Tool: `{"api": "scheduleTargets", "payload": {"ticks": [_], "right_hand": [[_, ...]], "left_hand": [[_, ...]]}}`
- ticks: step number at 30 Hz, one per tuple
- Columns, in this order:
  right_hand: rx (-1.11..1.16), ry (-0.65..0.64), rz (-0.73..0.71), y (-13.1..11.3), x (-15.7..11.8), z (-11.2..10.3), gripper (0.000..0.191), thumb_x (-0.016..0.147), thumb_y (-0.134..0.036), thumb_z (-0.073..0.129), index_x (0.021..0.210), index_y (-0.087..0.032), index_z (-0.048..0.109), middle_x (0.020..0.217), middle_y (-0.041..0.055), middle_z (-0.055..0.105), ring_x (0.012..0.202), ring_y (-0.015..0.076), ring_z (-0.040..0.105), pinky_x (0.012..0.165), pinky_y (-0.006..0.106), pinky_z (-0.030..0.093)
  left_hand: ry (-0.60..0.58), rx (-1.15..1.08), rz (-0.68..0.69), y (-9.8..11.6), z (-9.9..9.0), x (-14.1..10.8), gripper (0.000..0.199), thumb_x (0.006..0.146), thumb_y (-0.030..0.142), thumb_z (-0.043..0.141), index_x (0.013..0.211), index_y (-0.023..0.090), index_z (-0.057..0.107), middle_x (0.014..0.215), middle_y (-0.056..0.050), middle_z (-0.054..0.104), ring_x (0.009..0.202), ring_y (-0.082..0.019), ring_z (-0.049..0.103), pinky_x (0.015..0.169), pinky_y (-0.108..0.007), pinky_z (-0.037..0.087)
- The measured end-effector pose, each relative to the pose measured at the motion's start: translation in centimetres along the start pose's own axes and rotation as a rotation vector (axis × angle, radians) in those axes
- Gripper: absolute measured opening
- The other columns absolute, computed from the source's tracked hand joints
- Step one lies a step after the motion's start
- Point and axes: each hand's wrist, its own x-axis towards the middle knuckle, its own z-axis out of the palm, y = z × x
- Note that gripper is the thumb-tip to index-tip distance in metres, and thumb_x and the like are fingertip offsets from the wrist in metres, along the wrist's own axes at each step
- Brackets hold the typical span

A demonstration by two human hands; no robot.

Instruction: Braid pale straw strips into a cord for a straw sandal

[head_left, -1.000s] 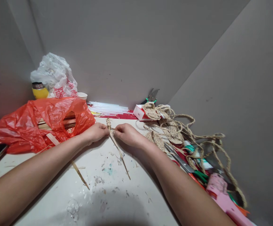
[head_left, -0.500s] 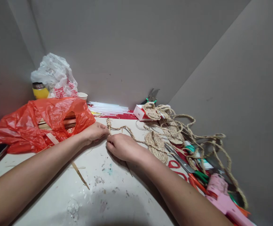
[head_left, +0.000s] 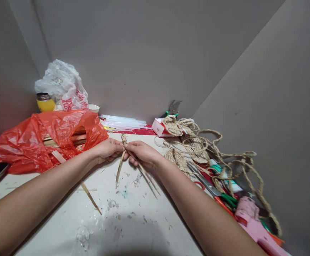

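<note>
Front bag (head_left: 18, 145): orange-red
Back bag (head_left: 61, 80): whitish, red print
Jar (head_left: 46, 105): yellow
Worktop (head_left: 90, 231): off-white, blotched
Rope (head_left: 173, 126): tan
Glue gun (head_left: 255, 227): pink

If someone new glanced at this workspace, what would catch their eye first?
Probably the red plastic bag, bulging on the left of the white table with flat strips showing through its opening. Next, the two hands meeting at a small braided piece in the middle, then the tangle of braided cord and the pink tool at the right.
</note>
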Motion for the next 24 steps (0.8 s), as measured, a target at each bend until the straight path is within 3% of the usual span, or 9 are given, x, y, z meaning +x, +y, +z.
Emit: {"api": "scheduleTargets", "payload": {"ticks": [4,10,17,24], "right_hand": [[-0.123,0.006,0.021,0.0,0.1,-0.5,0.033,0.088,-0.03,0.045,0.058,-0.017,0.044,0.043,-0.0077,0.036,0.032,0.0029,0.022,0.032,0.018,0.013],[-0.213,0.027,0.018,0.4,0.7,-1.2,0.031,0.084,-0.031,0.052,0.057,-0.017,0.046,0.042,-0.0081,0.033,0.032,0.0031,0.022,0.033,0.019,0.012],[-0.179,0.029,0.012,0.8,0.9,-1.3,0.029,0.085,-0.027,0.049,0.058,-0.017,0.047,0.04,-0.0089,0.031,0.031,0.0036,0.021,0.033,0.019,0.011],[-0.144,0.131,-0.01,0.6,0.6,-0.8,0.025,0.084,-0.025,0.051,0.06,-0.016,0.05,0.04,-0.0098,0.03,0.031,0.0032,0.02,0.033,0.02,0.011]], "left_hand": [[0.005,0.048,0.004,0.0,0.1,-0.1,0.021,0.07,0.024,0.059,0.059,0.019,0.042,0.043,0.01,0.027,0.034,-0.003,0.016,0.037,-0.021,0.008],[0.043,0.24,0.076,-0.4,0.4,0.0,0.017,0.074,0.027,0.054,0.063,0.018,0.045,0.042,0.009,0.03,0.033,-0.004,0.02,0.037,-0.022,0.009],[0.03,0.3,0.044,0.2,0.4,-0.4,0.01,0.075,0.023,0.049,0.067,0.017,0.049,0.049,0.008,0.031,0.037,-0.005,0.021,0.038,-0.021,0.012],[0.095,0.458,0.099,0.0,0.3,-0.3,0.015,0.078,0.022,0.047,0.067,0.016,0.056,0.049,0.006,0.037,0.04,-0.006,0.027,0.043,-0.02,0.019]]}}
